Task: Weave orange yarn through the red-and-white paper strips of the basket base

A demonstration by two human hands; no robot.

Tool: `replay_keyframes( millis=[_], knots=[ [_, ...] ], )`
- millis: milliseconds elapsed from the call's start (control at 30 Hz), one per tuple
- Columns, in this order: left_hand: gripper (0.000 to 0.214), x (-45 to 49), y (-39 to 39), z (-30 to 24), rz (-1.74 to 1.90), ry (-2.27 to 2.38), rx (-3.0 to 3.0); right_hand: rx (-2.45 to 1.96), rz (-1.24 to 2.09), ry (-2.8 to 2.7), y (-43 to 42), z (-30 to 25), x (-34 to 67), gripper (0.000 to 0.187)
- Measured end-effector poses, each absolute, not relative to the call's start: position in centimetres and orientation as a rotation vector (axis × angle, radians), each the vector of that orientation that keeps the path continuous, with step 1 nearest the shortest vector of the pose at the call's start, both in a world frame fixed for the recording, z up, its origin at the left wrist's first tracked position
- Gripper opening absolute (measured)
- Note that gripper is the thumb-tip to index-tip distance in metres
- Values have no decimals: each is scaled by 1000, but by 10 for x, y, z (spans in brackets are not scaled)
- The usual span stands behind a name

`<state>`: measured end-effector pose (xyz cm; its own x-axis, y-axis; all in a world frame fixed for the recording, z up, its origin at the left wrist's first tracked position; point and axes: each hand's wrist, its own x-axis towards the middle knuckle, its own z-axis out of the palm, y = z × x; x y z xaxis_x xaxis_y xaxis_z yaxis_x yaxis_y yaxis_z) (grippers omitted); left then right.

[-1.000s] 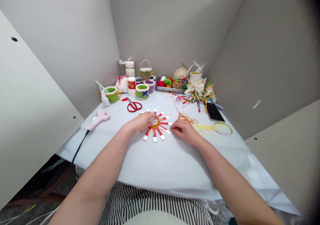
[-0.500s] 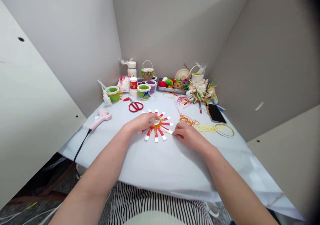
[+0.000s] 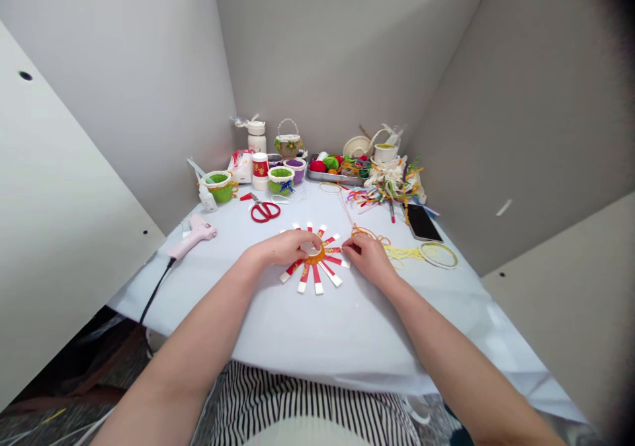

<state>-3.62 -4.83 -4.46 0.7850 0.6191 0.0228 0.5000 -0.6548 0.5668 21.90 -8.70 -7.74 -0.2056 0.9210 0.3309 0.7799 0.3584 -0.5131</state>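
A paper cup cut into a star of red and white strips (image 3: 317, 278) lies spread flat on the table. Orange yarn (image 3: 316, 258) is wound in a ring round its white base. My left hand (image 3: 290, 246) grips the cup at its centre, thumb and fingers closed at the yarn ring. Just right of the strip tips, my right hand (image 3: 368, 254) pinches with thumb and forefinger on the working end of the yarn, which is too thin to see clearly there. Behind that hand lies a loose tangle of orange yarn (image 3: 370, 234).
Red-handled scissors (image 3: 265, 212) lie behind my left hand. A pink glue gun (image 3: 197, 229) with a black cord is at the left. Small green baskets (image 3: 281, 180), a tray of yarn balls (image 3: 327, 176), a phone (image 3: 424, 223) and a yellow-wrapped ring (image 3: 439, 255) stand or lie around.
The strip star has turned and shifted slightly under my left hand. My right hand has moved a little away from me, up along the strip tips. The view has shifted slightly.
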Motion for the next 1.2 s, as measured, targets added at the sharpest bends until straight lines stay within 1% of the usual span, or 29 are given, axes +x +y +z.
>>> replay_keyframes(
  millis=[67, 200, 267, 433, 567, 700, 800, 1033, 1200],
  knots=[
    [43, -34, -51, -42, 277, 843, 2419, -1508, 327, -2023, -86, -78, 216, 12],
    [30, -27, -57, -37, 330, 916, 2412, -1511, 339, -2042, -86, -80, 215, 12],
    [27, -23, -59, -37, 379, 949, 2431, -1507, 339, -2048, -86, -80, 215, 12],
    [38, -21, -60, -41, 475, 1029, 2465, -1509, 349, -2051, -87, -78, 215, 12],
    [36, -25, -56, -42, 374, 1020, 2530, -1483, 355, -2057, -88, -78, 214, 11],
    [39, -32, -50, -39, 323, 1041, 2538, -1320, 361, -2099, -90, -79, 215, 10],
    [42, -36, -47, -38, 269, 1086, 2507, -1162, 375, -2160, -92, -78, 217, 13],
    [37, -41, -45, -38, 283, 1024, 2468, -1001, 460, -2361, -102, -66, 223, 18],
    [34, -42, -44, -39, 289, 1003, 2452, -966, 424, -2481, -108, -62, 224, 23]
  ],
)
